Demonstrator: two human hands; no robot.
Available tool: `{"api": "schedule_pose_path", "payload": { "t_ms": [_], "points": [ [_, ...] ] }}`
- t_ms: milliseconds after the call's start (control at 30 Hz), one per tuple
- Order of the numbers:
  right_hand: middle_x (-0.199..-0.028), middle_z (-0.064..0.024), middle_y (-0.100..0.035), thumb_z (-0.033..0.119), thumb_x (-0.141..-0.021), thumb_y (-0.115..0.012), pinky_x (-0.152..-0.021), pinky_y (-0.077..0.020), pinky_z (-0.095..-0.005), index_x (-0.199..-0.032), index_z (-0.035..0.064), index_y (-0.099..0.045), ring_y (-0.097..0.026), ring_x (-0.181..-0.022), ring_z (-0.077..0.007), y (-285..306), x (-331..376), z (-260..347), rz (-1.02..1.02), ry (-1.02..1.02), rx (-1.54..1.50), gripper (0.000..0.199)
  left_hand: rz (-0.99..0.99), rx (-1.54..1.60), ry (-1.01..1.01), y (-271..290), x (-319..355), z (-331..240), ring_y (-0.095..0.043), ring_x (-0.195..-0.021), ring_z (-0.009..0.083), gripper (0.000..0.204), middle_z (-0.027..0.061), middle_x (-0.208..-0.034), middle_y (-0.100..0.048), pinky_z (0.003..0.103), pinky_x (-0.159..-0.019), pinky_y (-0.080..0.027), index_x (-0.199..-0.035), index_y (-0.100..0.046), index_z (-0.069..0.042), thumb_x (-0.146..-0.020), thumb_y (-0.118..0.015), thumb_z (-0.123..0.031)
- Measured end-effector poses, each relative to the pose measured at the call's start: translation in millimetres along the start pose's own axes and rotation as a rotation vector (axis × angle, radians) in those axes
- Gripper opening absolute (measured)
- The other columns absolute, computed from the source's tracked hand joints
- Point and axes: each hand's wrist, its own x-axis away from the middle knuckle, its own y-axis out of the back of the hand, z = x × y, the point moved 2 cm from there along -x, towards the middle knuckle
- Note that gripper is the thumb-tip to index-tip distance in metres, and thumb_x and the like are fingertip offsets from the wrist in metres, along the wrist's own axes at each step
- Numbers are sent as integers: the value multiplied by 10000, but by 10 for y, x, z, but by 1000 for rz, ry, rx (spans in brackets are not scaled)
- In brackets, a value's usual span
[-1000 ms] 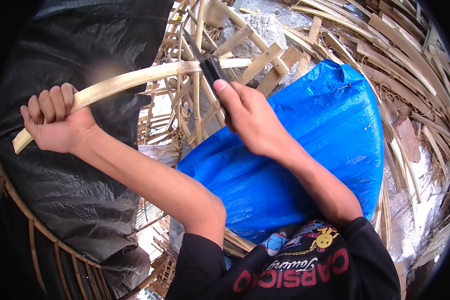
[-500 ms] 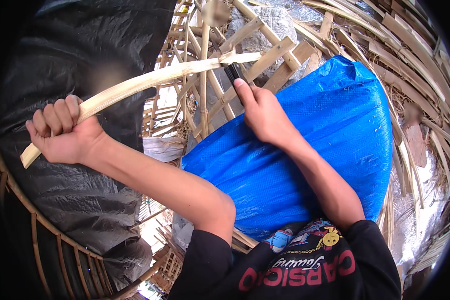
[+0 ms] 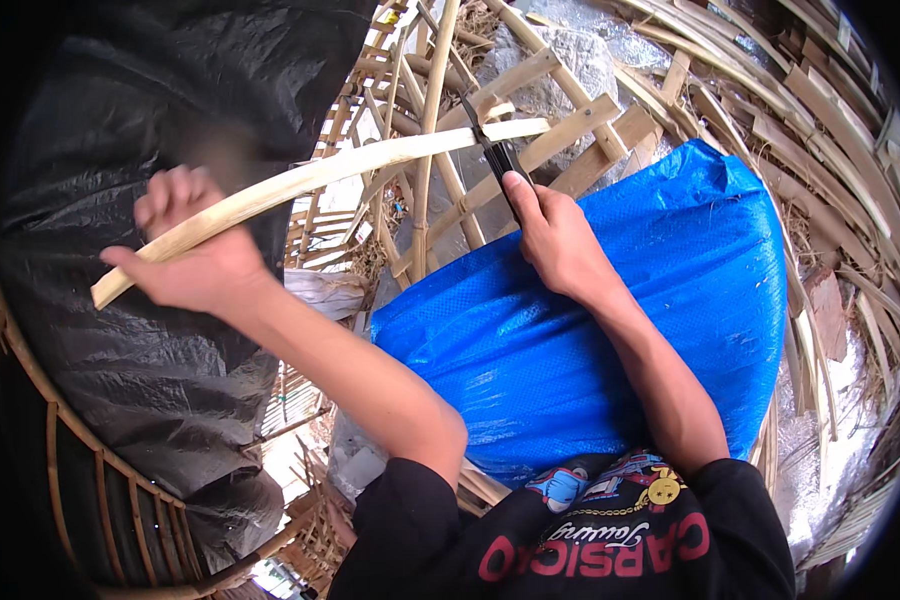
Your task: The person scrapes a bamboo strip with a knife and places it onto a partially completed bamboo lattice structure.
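My left hand (image 3: 198,250) grips the near end of a long pale bamboo strip (image 3: 340,175) that runs up and to the right. My right hand (image 3: 555,235) holds a knife with a black handle (image 3: 497,160), thumb along its back. The dark blade meets the strip close to its far end. Both forearms come in from the lower edge, over a blue tarpaulin (image 3: 670,310) spread across my lap.
A black plastic sheet (image 3: 120,130) covers a rounded bamboo frame (image 3: 60,470) on the left. Loose bamboo slats and strips (image 3: 770,110) lie piled beyond the hands and along the right side. Open lattice work (image 3: 410,230) stands between the hands.
The strip's far end has slid left along the blade, and my left hand has pulled it higher and toward the right. My right hand with the knife has shifted slightly right.
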Motion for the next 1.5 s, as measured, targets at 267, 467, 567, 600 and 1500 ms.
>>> {"api": "schedule_pose_path", "payload": {
  "t_ms": [267, 467, 567, 600, 1500],
  "points": [
    [-626, -265, -562, 449, -1024, -437, -617, -451, -475, -782, -96, -561, -593, -604, -388, -50, 51, 103, 34, 10, 32, 609, -309, -14, 104, 68, 570, 1161, -349, -574, 153, 497, 0, -607, -353, 335, -659, -359, -651, -361, -173, -969, -506, -525],
    [-603, -267, -546, 404, -1022, -478, -579, -427, -492, -781, -56, -540, -563, -582, -437, -28, 387, 487, 23, 234, 176, 523, -338, 71, -52, -329, 581, 946, -98, -433, 109, 512, -45, -477, -125, 307, -522, -204, -589, -177, -211, -1028, -386, -368],
    [-588, -263, -538, 398, -1013, -499, -556, -413, -505, -770, -41, -501, -568, -584, -457, -30, 474, 538, 32, 201, 249, 502, -323, 105, -115, -363, 606, 705, -87, -436, 111, 494, -48, -479, -121, 300, -525, -198, -589, -176, -210, -1026, -369, -336],
    [-583, -263, -536, 402, -1009, -507, -549, -410, -505, -786, -39, -501, -566, -579, -460, -52, 534, 547, 38, 251, 266, 494, -347, 113, -135, -396, 639, 663, -84, -440, 109, 489, -47, -479, -117, 298, -522, -194, -587, -178, -211, -1023, -367, -327],
    [-631, -276, -534, 413, -1021, -479, -607, -424, -477, -848, -55, -526, -531, -587, -429, 165, 268, 403, -81, 282, 180, 502, -404, 78, -203, -741, 783, 631, -27, -439, 110, 516, -53, -445, -89, 289, -489, -177, -574, -128, -212, -1004, -381, -342]
  ]
}}
